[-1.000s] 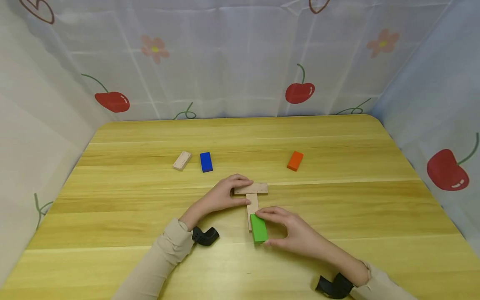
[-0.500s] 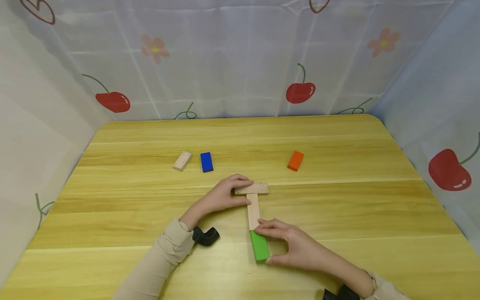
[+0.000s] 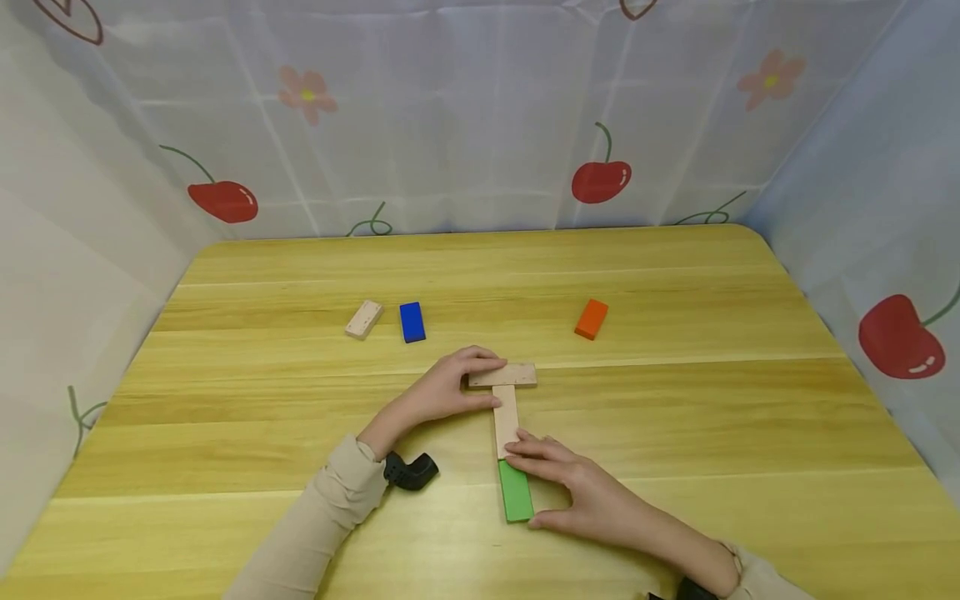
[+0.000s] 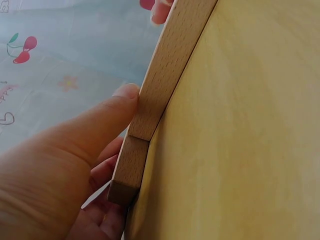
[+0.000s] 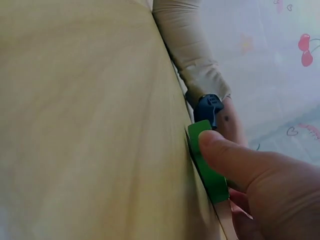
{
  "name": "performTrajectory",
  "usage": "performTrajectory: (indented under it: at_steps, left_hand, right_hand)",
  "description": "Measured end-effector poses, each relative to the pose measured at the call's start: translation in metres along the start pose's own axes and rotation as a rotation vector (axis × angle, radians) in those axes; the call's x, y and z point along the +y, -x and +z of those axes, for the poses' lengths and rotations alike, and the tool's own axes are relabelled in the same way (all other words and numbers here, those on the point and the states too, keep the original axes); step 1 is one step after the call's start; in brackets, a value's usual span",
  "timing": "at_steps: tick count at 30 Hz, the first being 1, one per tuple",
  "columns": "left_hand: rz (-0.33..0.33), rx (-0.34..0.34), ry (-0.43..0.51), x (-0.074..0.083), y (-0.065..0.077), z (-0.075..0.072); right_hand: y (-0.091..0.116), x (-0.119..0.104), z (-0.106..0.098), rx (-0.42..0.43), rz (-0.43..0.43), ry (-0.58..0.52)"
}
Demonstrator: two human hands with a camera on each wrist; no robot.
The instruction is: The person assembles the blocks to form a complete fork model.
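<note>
Two plain wooden blocks lie as a T on the table in the head view: a crosswise block (image 3: 519, 375) and a lengthwise block (image 3: 506, 425) below it. My left hand (image 3: 438, 390) holds them where they meet, fingers at the crosswise one and thumb on the lengthwise one. A green block (image 3: 515, 493) lies end to end with the lengthwise block's near end. My right hand (image 3: 588, 493) grips it, thumb at its near end and fingertips over the joint. In the right wrist view the thumb presses the end of the green block (image 5: 212, 175).
Farther back on the wooden table (image 3: 675, 317) lie a small plain wooden block (image 3: 364, 320), a blue block (image 3: 412, 322) and an orange block (image 3: 592, 319). A white curtain (image 3: 465, 117) printed with cherries and flowers hangs around the table's back and sides.
My right hand has brought the green block nearer to me, from beside the lengthwise block to its near end, and it now lies flat there. My left hand stays in place.
</note>
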State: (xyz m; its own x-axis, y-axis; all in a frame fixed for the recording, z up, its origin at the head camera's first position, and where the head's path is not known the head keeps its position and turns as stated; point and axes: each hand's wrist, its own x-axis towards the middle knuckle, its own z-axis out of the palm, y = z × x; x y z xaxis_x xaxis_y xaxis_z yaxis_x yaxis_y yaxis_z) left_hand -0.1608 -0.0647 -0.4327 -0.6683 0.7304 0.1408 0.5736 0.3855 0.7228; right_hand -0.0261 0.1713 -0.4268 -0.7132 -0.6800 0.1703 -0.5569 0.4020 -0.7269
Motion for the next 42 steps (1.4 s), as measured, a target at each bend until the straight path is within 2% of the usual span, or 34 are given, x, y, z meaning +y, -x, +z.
performTrajectory:
  at_steps: [13, 26, 35, 39, 42]
  left_hand:
    - [-0.003, 0.002, -0.024, -0.006, -0.009, -0.005]
    - [-0.007, -0.023, -0.032, -0.005, -0.013, -0.009]
    - [-0.007, 0.007, -0.025, -0.007, -0.013, -0.008]
    - [-0.012, 0.049, -0.013, -0.002, -0.008, -0.008]
    - [-0.007, 0.060, 0.001, 0.008, -0.002, -0.007]
  right_hand:
    - [-0.007, 0.007, 0.000, -0.001, 0.087, 0.022]
    - [-0.011, 0.009, -0.003, -0.001, 0.083, 0.016]
    - [-0.012, 0.009, -0.006, 0.003, 0.102, -0.004]
    - [-0.011, 0.009, -0.013, 0.039, 0.115, -0.031]
    - [-0.012, 0.010, -0.026, 0.111, 0.130, -0.018]
